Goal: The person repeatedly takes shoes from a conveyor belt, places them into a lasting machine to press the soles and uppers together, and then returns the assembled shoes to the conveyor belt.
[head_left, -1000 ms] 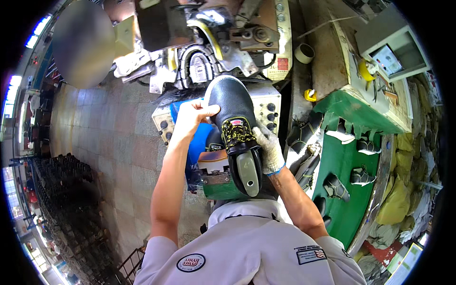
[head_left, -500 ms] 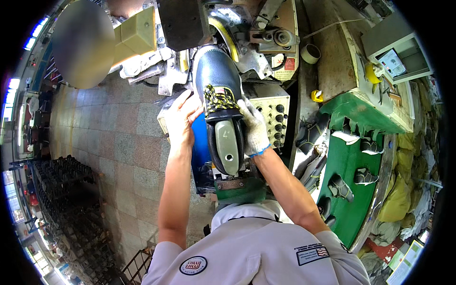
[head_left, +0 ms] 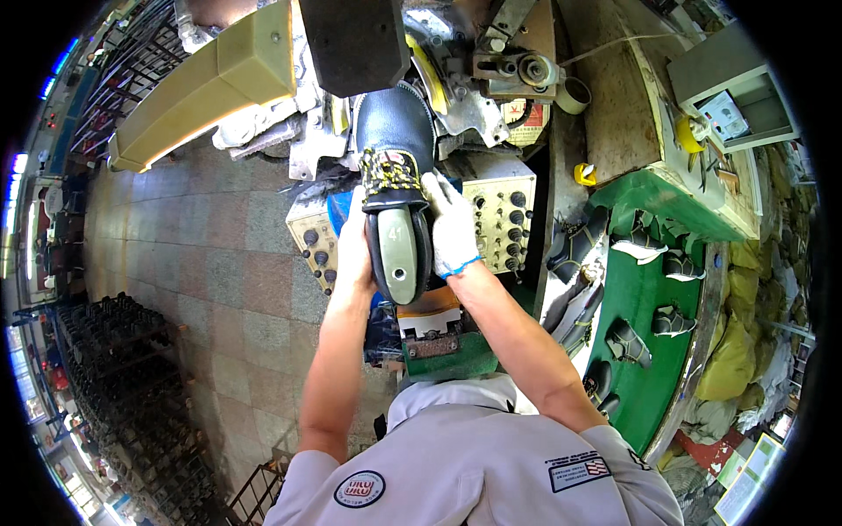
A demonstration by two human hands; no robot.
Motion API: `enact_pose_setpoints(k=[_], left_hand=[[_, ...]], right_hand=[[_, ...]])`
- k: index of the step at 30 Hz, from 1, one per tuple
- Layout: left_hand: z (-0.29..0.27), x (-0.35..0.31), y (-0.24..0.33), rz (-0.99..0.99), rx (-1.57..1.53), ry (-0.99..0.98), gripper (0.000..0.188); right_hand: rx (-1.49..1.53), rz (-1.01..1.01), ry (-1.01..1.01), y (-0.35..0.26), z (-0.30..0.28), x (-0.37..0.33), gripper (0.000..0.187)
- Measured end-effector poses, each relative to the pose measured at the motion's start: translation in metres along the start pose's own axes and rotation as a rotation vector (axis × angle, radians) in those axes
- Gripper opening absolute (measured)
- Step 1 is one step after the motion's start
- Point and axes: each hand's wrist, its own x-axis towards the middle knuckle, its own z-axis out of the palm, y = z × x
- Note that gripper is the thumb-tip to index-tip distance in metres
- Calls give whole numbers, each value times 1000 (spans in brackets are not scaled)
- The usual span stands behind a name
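Note:
A black shoe upper point(head_left: 393, 127) with yellow-and-black laces is fitted over a grey-green shoe last point(head_left: 400, 250). Its toe points away from me, its tip tucked in beneath a dark metal block point(head_left: 351, 44) of the machine. My bare left hand point(head_left: 354, 248) presses on the left side of the shoe, fingers partly hidden behind it. On the opposite side my right hand point(head_left: 452, 223), in a white glove with a blue cuff, grips by the collar and laces. Metal plates point(head_left: 465, 114) and yellow strips flank the toe.
Control boxes with knobs point(head_left: 498, 215) stand on both sides below the machine head. To the right, several shoes lie on a green conveyor point(head_left: 631, 386) beside a wooden bench point(head_left: 605, 105). A yellow curved arm point(head_left: 202, 96) juts out at upper left; dark racks point(head_left: 123, 386) stand lower left.
My left hand has moved in from spread fingers beside the upper to hold the shoe's side. The shoe has shifted slightly left and straightened. A blurred shape at upper left is gone.

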Motion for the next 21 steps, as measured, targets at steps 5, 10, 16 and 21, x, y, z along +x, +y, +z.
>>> enact_pose_setpoints(k=[5,10,16,21], left_hand=[[-3,9,-9,-12,16,52,56],[-5,15,-22,71,30,12,58],[-13,24,-25,70,48,19,57],[-19,27,-30,116,70,24,52]], right_hand=[[13,62,26,10,-9,6,44],[-160,-13,42,13,-19,12,41],[-29,1,16,14,-16,12,37],[-84,-52,25,27,-23,16,34]])
